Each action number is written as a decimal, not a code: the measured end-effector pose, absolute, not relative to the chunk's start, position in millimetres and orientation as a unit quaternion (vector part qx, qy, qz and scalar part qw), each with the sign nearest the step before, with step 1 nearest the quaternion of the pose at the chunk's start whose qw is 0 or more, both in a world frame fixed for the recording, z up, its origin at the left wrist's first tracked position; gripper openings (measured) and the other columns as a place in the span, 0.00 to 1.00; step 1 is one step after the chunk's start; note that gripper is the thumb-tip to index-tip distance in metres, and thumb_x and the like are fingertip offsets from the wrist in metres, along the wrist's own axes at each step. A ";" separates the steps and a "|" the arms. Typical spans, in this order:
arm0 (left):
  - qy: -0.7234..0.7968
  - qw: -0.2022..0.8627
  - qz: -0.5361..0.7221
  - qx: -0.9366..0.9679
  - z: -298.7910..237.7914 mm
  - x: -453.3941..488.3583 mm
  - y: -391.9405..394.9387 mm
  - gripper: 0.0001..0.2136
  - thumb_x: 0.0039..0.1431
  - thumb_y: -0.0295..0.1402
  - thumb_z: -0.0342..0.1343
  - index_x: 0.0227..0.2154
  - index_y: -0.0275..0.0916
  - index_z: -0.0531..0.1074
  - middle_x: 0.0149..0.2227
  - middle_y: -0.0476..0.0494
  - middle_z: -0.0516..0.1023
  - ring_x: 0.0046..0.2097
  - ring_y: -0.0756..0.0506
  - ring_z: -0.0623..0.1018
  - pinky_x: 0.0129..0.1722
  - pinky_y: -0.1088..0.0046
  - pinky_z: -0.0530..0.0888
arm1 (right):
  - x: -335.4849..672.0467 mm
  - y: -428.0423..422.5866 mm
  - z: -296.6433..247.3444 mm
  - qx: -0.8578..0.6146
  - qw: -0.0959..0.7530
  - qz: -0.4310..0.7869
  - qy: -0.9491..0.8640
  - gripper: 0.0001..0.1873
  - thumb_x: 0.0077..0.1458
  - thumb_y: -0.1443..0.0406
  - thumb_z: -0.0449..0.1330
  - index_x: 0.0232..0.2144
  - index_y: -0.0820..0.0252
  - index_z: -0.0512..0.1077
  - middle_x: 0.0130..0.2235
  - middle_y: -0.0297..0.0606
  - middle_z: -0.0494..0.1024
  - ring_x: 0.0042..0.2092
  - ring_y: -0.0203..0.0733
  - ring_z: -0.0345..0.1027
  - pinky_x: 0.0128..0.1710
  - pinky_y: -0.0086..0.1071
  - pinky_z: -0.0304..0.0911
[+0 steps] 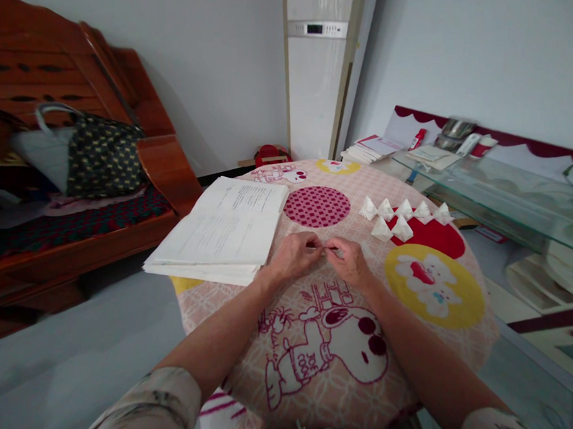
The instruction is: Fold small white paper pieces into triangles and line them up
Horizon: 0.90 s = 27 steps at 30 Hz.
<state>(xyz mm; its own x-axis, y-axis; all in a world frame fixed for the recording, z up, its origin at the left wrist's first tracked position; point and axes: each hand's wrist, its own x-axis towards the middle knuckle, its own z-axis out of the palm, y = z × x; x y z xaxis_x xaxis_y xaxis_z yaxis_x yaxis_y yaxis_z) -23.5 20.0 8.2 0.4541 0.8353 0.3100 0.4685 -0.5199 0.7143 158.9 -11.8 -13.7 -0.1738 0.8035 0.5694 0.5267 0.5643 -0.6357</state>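
Held a tiny item (324, 248) right at the fingertips, between the left hand (297, 254) and the right hand (347, 259), over the middle of the round desk (386, 186). Could not make out its shape well; perhaps a scrap of paper, too small to tell. Had the fingers of both hands drawn nearly closed, thumb to forefinger, pinching the item from either side. Had both hands low over the patterned cloth (293, 317). Saw a stack of printed white sheets (214, 235) lying just beside the left wrist. Saw seven white folded pyramids (402, 229) in two rows beyond and to the right of the right hand, apart from it, some on a red patch (436, 238). Noted a maroon checked circle (317, 206) just beyond the fingertips.
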 end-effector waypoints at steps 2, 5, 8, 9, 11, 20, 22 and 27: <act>0.402 0.303 0.339 0.795 9.3 -22.1 18.7 0.06 0.55 0.30 0.58 0.28 0.34 0.78 0.28 0.45 0.79 0.31 0.49 0.75 0.31 0.75 0.67 | 158.2 -13.1 -11.0 -0.449 0.466 0.173 -0.742 0.07 0.53 0.68 0.56 0.30 0.58 0.75 0.30 0.37 0.79 0.33 0.41 0.72 0.36 0.33 0.66; 0.407 0.336 0.352 0.773 9.1 -22.0 20.1 0.05 0.53 0.29 0.57 0.25 0.34 0.76 0.26 0.47 0.77 0.30 0.50 0.73 0.31 0.76 0.66 | 160.1 -13.2 -6.3 -0.464 0.470 0.208 -0.722 0.06 0.52 0.66 0.57 0.28 0.58 0.74 0.28 0.35 0.78 0.32 0.40 0.70 0.34 0.32 0.65; 0.409 0.373 0.367 0.747 8.6 -24.6 24.3 0.05 0.50 0.28 0.56 0.23 0.35 0.74 0.24 0.49 0.74 0.29 0.51 0.70 0.30 0.77 0.65 | 167.5 -11.4 -2.9 -0.476 0.472 0.246 -0.700 0.06 0.50 0.65 0.58 0.25 0.58 0.74 0.25 0.33 0.76 0.29 0.39 0.68 0.32 0.31 0.63; 0.408 0.389 0.370 0.738 8.4 -25.8 25.9 0.05 0.50 0.29 0.57 0.22 0.35 0.73 0.24 0.50 0.73 0.28 0.52 0.69 0.29 0.77 0.64 | 171.0 -10.6 -2.4 -0.482 0.473 0.260 -0.690 0.06 0.50 0.64 0.58 0.25 0.58 0.74 0.25 0.33 0.75 0.29 0.38 0.67 0.31 0.31 0.62; 0.407 0.424 0.374 0.717 7.9 -28.3 29.0 0.05 0.48 0.31 0.58 0.22 0.35 0.72 0.23 0.51 0.71 0.26 0.53 0.67 0.27 0.77 0.62 | 177.9 -9.4 -2.4 -0.496 0.480 0.293 -0.662 0.06 0.49 0.63 0.59 0.24 0.58 0.74 0.24 0.32 0.75 0.28 0.38 0.67 0.31 0.31 0.62; 0.428 0.531 0.411 0.605 2.6 -28.8 32.9 0.11 0.46 0.38 0.61 0.23 0.35 0.71 0.21 0.52 0.68 0.23 0.54 0.64 0.22 0.77 0.57 | 174.4 -12.0 -2.7 -0.489 0.487 0.453 -0.564 0.14 0.49 0.54 0.66 0.25 0.59 0.76 0.25 0.34 0.76 0.27 0.38 0.68 0.29 0.31 0.64; 0.430 0.539 0.408 0.598 0.9 -27.6 32.9 0.10 0.45 0.38 0.61 0.22 0.34 0.72 0.21 0.52 0.69 0.23 0.54 0.64 0.22 0.78 0.58 | 170.3 -12.9 -3.1 -0.496 0.466 0.471 -0.561 0.15 0.47 0.54 0.67 0.21 0.59 0.75 0.21 0.33 0.73 0.24 0.36 0.64 0.24 0.30 0.60; 0.428 0.579 0.388 0.574 -0.2 -29.3 34.8 0.08 0.44 0.34 0.63 0.22 0.34 0.72 0.20 0.49 0.72 0.22 0.53 0.69 0.22 0.78 0.64 | 172.8 -12.7 -1.8 -0.516 0.507 0.500 -0.477 0.15 0.41 0.54 0.68 0.21 0.60 0.74 0.19 0.33 0.73 0.20 0.36 0.61 0.17 0.29 0.56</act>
<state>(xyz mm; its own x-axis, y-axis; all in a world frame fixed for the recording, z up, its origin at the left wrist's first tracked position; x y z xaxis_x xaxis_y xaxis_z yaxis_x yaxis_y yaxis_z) -29.3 34.8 -0.2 0.3311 0.9423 -0.0503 0.0418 0.0387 0.9984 172.8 -12.7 -1.8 0.0453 0.9985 -0.0321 -0.0143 -0.0315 -0.9994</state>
